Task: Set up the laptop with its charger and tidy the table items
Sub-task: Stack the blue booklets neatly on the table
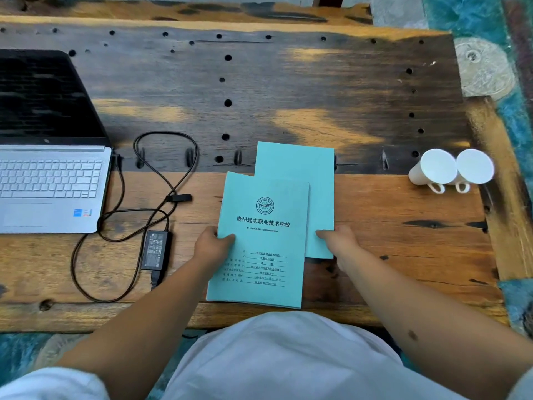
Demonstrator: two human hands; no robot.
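An open silver laptop (49, 180) sits at the table's left with a dark screen. Its black charger brick (155, 249) lies to its right, and the looped cable (161, 168) runs up to the laptop's right side. Two teal booklets overlap in the middle: the front one (262, 226) bears printed text, the rear one (302, 168) lies partly under it. My left hand (212, 246) grips the front booklet's left edge, thumb on its cover. My right hand (339, 241) pinches the rear booklet's lower right corner.
Two white mugs (451, 170) lie on their sides, touching, at the right of the wooden table (375, 212). The tabletop has many round holes. Its front edge is near my lap. A teal patterned floor shows beyond the right edge.
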